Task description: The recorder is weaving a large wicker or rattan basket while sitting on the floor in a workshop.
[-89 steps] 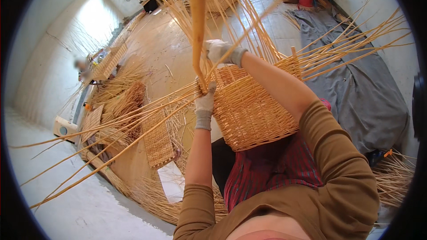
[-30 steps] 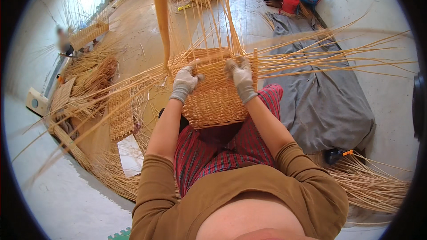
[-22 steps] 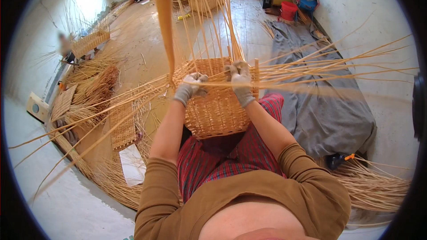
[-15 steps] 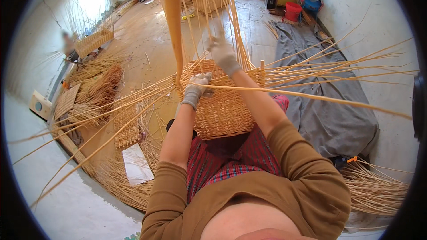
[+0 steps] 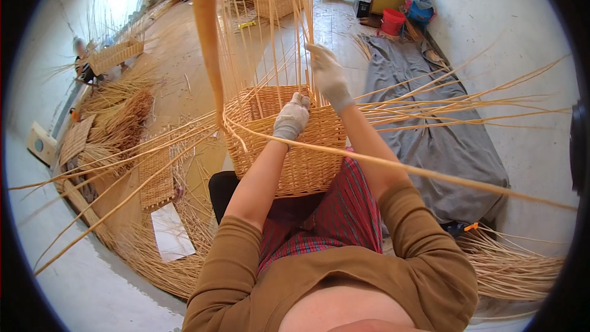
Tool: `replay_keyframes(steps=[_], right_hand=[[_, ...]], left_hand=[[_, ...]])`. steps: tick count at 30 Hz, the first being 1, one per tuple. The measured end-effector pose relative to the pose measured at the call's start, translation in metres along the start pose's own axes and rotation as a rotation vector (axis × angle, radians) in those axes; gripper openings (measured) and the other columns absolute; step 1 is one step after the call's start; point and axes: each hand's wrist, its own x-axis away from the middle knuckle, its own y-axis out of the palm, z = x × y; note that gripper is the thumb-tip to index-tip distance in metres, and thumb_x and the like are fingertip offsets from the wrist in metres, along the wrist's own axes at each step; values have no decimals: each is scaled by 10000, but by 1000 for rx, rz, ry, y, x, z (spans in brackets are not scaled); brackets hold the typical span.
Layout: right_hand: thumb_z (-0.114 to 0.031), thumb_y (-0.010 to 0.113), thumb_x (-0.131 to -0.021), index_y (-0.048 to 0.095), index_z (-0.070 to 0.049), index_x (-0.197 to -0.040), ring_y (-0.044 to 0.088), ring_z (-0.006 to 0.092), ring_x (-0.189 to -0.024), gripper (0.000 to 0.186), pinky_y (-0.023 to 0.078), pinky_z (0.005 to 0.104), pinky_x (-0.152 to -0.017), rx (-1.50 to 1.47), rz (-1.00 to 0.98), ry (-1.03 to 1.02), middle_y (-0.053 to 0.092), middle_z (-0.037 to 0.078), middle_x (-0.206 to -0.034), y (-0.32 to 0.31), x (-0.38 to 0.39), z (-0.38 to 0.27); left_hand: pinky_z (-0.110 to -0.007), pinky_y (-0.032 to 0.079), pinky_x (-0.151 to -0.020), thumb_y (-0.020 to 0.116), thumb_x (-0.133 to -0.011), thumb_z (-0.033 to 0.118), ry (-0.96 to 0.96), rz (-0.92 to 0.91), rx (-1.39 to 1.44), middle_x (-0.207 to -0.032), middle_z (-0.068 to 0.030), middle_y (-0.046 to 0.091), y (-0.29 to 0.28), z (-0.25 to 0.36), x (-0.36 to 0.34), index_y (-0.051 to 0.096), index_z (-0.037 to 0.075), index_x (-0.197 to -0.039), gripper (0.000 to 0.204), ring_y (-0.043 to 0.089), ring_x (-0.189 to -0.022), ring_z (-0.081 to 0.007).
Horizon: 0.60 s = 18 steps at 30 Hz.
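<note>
A half-woven wicker basket (image 5: 286, 166) rests on my lap, with tall willow rods (image 5: 274, 43) standing up from its walls and more fanning out sideways. My left hand (image 5: 293, 118), in a whitish work glove, is closed on a willow rod at the near rim. Higher and to the right, my gloved right hand (image 5: 330, 79) has its fingers bent around an upright rod near the basket's right corner; its fingertips are partly hidden. One thick rod (image 5: 206, 37) rises close to the camera at the left. Another long rod (image 5: 393, 165) crosses my right forearm toward the right.
Bundles of willow rods (image 5: 117, 117) and a woven panel (image 5: 157, 175) lie on the floor at left. Grey cloth (image 5: 439, 160) covers the floor at right, with more rods (image 5: 510, 261) near its lower end. A red bucket (image 5: 392, 23), rectangular baskets (image 5: 276, 3) and other people are farther back.
My right hand, blurred before, has come down and right, against an upright rod. My left hand has shifted right along the rim. The basket has turned and the view has moved slightly.
</note>
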Motion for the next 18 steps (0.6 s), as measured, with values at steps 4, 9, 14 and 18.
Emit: replay_keyframes(steps=[4, 9, 14, 18], right_hand=[[-25, 552, -961, 453, -148, -1459, 661, 171, -850, 523, 562, 367, -794, -513, -85, 564, 701, 140, -1072, 0, -15, -20], [-121, 579, -1032, 639, -37, -1154, 650, 140, -783, 160, 551, 298, -731, -638, 141, 856, 662, 42, -853, -77, 140, -36], [-114, 637, -1002, 644, -45, -1183, 677, 136, -793, 194, 555, 285, -709, -630, -307, 881, 700, 75, -889, -99, 140, -139], [-119, 685, -949, 624, -37, -1239, 728, 238, -827, 307, 573, 343, -709, -550, -313, 347, 725, 141, -943, -65, 108, -209]], left_hand=[[-456, 533, -574, 512, -1042, 447, -76, 136, 76, -974, -181, 693, 3, -24, -8, 567, 89, -1219, 403, 676, -612, -310], [-395, 484, -378, 645, -994, 330, -233, 64, 302, -815, -112, 669, -25, -33, 23, 564, 103, -1175, 301, 575, -423, -232], [-345, 542, -895, 658, -978, 151, 443, 722, 388, -1096, -158, 682, 36, -39, 63, 571, 32, -1280, 336, 677, -1055, -253], [-305, 508, -926, 625, -949, -22, 236, 747, 557, -1135, -87, 620, 31, -151, 115, 625, 25, -1222, 277, 619, -1005, -175]])
